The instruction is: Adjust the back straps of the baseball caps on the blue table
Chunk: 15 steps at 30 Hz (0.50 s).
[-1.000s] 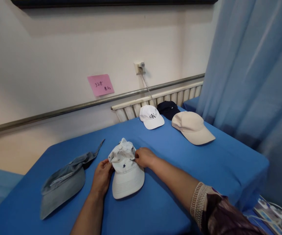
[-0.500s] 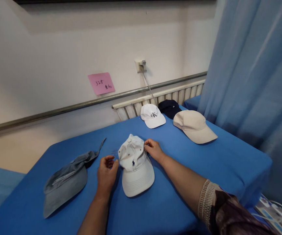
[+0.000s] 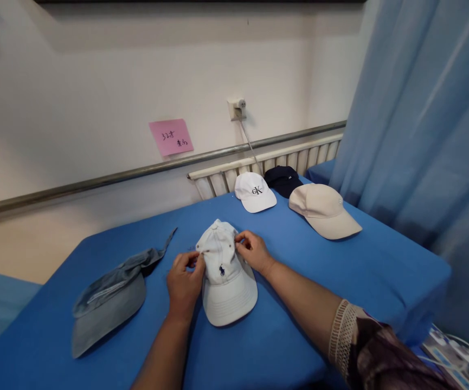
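Note:
A pale baseball cap (image 3: pixel 226 290) with a small dark horse-rider emblem lies on the blue-covered table, its brim toward me. My left hand (image 3: pixel 185 276) pinches the left side of its crown between thumb and fingers. On the opposite side, my right hand (image 3: pixel 254 251) grips the crown's right edge with thumb and fingertips. The fabric between the hands stands up in a soft peak. Left of my left hand rests a flattened grey-blue cap (image 3: pixel 112 309) with a strap trailing from its back.
Toward the back right sit a white cap (image 3: pixel 254 192) with dark letters, a navy cap (image 3: pixel 282 180) and a beige cap (image 3: pixel 326 211). A radiator (image 3: pixel 291 158) and metal rail run behind the table (image 3: pixel 299 336). A blue curtain (image 3: pixel 429 119) hangs at the right.
My left hand has moved right and up onto the pale cap's side and closed on it. My right hand shifted slightly left, and the cap's crown now looks smoother and fuller.

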Each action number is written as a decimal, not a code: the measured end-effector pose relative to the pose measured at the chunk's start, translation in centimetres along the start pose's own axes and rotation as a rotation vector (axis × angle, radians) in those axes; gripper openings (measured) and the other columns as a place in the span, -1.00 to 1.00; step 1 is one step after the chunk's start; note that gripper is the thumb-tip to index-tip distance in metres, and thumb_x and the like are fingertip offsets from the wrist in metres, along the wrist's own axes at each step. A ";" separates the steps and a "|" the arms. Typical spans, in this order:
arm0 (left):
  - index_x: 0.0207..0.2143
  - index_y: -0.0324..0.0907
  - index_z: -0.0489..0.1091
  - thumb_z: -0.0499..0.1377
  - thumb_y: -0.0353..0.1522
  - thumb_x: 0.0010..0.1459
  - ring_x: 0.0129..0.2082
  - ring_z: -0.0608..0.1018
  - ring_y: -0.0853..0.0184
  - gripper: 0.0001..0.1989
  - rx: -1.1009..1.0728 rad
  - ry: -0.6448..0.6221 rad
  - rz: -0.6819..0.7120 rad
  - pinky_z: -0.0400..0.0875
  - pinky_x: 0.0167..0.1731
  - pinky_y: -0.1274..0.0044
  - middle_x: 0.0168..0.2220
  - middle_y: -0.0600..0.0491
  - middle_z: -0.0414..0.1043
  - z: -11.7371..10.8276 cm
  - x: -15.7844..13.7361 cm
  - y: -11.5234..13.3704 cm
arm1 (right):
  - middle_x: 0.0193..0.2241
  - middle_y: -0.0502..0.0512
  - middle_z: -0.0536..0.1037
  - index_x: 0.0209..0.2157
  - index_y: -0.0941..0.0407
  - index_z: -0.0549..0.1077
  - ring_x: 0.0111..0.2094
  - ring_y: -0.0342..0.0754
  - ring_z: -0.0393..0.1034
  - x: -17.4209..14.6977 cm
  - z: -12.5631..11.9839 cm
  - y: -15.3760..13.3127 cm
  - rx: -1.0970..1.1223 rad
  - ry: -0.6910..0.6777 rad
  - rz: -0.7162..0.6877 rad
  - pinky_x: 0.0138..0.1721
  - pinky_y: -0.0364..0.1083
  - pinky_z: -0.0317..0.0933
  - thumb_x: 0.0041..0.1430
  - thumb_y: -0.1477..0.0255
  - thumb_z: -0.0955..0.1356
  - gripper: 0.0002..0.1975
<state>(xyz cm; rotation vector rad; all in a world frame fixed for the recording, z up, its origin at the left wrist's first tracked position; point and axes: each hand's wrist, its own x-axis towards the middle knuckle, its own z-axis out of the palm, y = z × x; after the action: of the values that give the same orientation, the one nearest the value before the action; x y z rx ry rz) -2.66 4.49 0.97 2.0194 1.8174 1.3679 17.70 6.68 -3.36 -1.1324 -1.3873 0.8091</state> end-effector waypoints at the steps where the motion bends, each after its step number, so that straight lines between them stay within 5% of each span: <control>1: -0.37 -0.16 0.51 0.20 -0.20 0.06 -0.39 0.50 0.27 -0.78 -0.080 0.002 -0.078 0.39 -0.29 0.49 -0.41 0.04 0.49 0.0 0.0 -0.2 | -0.54 -0.08 0.45 -0.32 0.13 0.46 -0.54 -0.17 0.26 0.0 0.0 0.0 -0.012 0.008 -0.007 -0.42 -0.18 0.18 0.06 0.39 0.31 -0.85; 5: -0.33 -0.22 0.52 0.24 -0.15 -0.02 -0.37 0.52 0.26 -0.68 -0.309 0.002 -0.307 0.41 -0.32 0.49 -0.38 0.02 0.54 0.1 0.2 -1.1 | -0.49 -0.05 0.48 -0.28 0.13 0.46 -0.50 -0.16 0.29 -0.1 -0.1 -0.2 -0.085 -0.002 -0.030 -0.35 -0.16 0.23 0.11 0.36 0.32 -0.83; 10: -0.35 -0.21 0.51 0.25 -0.17 -0.02 -0.38 0.52 0.28 -0.71 -0.294 -0.001 -0.298 0.39 -0.34 0.51 -0.39 0.04 0.53 0.2 0.2 -1.5 | -0.24 0.07 0.52 -0.18 0.13 0.48 -0.33 -0.10 0.37 -0.3 0.0 -1.1 -0.314 -0.133 -0.075 -0.23 -0.13 0.26 0.04 0.38 0.40 -0.73; 15: -0.38 -0.21 0.49 0.25 -0.19 -0.02 -0.43 0.49 0.32 -0.74 -0.320 0.010 -0.321 0.38 -0.39 0.54 -0.44 0.06 0.51 0.2 0.0 -1.1 | -0.26 0.16 0.59 -0.22 0.12 0.55 -0.26 0.02 0.46 -0.3 0.3 -1.6 -0.625 -0.289 0.070 -0.24 -0.09 0.26 0.07 0.27 0.40 -0.74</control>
<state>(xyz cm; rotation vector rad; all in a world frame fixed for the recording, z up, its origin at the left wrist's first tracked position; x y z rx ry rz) -3.34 4.91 0.18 1.4949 1.7018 1.4581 17.08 5.96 -2.05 -1.5889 -1.9285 0.6146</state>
